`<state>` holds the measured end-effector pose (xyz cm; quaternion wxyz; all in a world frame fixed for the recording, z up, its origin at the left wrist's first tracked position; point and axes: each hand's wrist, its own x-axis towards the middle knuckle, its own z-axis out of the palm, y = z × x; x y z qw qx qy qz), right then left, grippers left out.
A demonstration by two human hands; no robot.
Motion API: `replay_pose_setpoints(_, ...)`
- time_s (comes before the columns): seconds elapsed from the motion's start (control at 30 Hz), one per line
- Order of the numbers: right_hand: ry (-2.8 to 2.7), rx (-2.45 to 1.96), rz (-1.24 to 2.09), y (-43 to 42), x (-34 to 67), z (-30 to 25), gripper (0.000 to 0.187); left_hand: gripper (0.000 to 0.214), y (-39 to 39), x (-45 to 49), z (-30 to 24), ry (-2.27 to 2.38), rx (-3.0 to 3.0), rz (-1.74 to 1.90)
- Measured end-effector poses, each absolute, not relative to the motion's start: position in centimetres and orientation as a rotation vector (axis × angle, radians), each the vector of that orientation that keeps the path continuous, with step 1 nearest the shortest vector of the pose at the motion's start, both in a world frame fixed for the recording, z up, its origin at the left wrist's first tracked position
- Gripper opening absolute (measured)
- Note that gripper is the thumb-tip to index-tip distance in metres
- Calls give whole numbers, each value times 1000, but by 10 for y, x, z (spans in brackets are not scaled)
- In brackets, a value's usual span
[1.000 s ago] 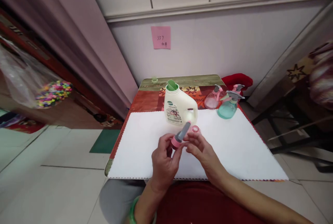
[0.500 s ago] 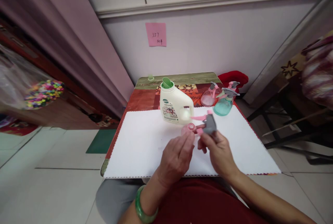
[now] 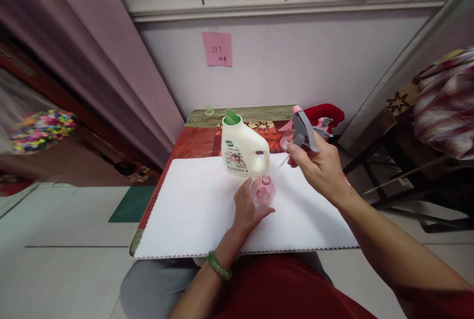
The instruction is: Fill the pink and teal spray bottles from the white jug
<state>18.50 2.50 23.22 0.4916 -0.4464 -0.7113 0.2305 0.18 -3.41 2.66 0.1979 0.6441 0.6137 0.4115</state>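
"So, where's the bottle [image 3: 263, 193]?"

"On the white mat [image 3: 185, 210] over the bench [image 3: 190, 140], just on the person's side of the jug [image 3: 242, 152]. It sits upright, its round mouth facing up."

"And the hands?"

"The left hand [image 3: 249, 210] curves around the bottle, fingers along its left side, thumb stretched across the front. The right hand [image 3: 323, 165] is closed on the spray head [image 3: 305, 132], held raised to the right of the bottle."

"Which way does that point?"

"Its grey body leans, the pink tip uppermost and to the left, the other end down by the palm. The thin tube [image 3: 284, 161] slants down and leftward, its lower end apart from the bottle's mouth."

"What's crowding them?"

"The jug mostly, upright close behind the bottle, handle to the right, green spout [image 3: 231, 117] in its neck. Beyond the right hand are other sprayers [image 3: 325, 122], largely hidden by it. A small green cap [image 3: 209, 111] lies at the bench's far edge, and a red thing [image 3: 329, 111] bulges past the far right corner."
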Motion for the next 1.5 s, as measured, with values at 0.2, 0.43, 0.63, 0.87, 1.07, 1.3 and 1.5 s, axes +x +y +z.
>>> replay_pose_setpoints(0.2, -1780, -1137, 743, 34, 175, 203, 21, 89, -21, 15, 35, 1668, 1431, 1154)
replay_pose_setpoints(0.43, -1628, -1018, 983, 30, 171, 180, 31, 83, -53, -10, 87, 1363, 1384, 1371)
replay_pose_setpoints(0.63, -1309, -761, 1391, 21, 143, 177, 31, 80, -87, -18, 113, 1006, 786, 1647)
replay_pose_setpoints(0.87, -1245, -563, 1605, 0, 113, 169, 27, 74, -112, -8, 122, 808, 167, 1561)
replay_pose_setpoints(1.07, -1116, -434, 1691, -11, 103, 162, 25, 80, -128, -2, 121, 734, 17, 1333)
replay_pose_setpoints(1.3, -1084, -397, 1751, -16, 100, 163, 25, 74, -134, -6, 130, 699, -118, 1239)
replay_pose_setpoints(1.5, -1069, -376, 1833, -19, 97, 159, 24, 71, -142, -5, 132, 723, -107, 1263)
